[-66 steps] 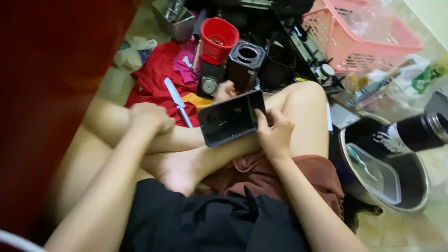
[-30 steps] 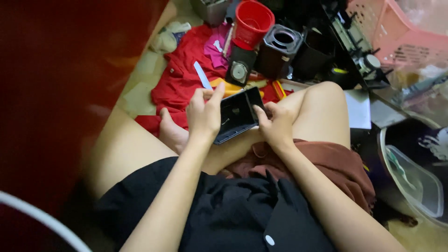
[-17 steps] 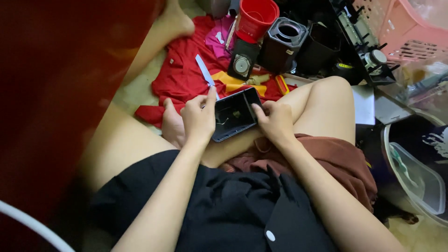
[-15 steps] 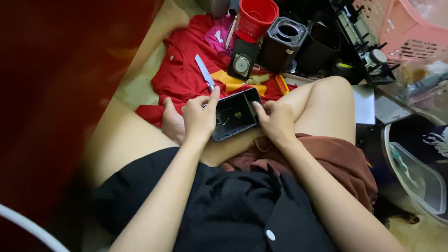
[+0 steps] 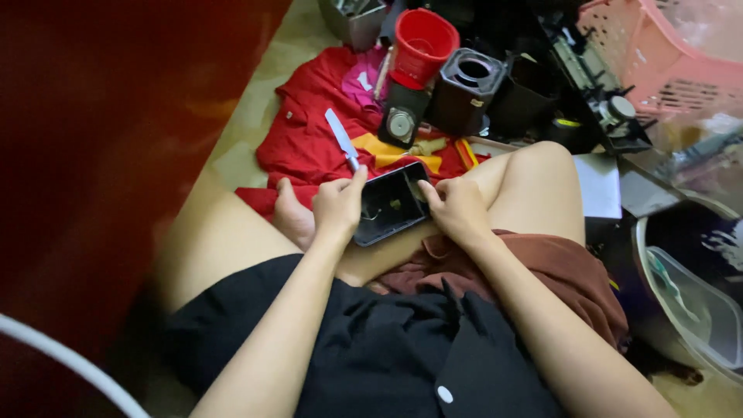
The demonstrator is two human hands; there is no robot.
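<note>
I sit cross-legged on the floor with a black rectangular tray-like part resting on my leg. My right hand grips its right edge. My left hand is closed around the handle of a small knife, whose pale blade points up and away over the tray's left edge. Small bits of debris lie inside the tray.
A red cloth lies ahead on the floor. On and behind it stand a red cup, a dark square container and a small black dial part. A pink basket is far right, a pot with a clear lid at right.
The view shifted closer. My left hand came off my foot, took up the knife from the red cloth and moved to the tray's left edge. My right hand has kept its hold.
</note>
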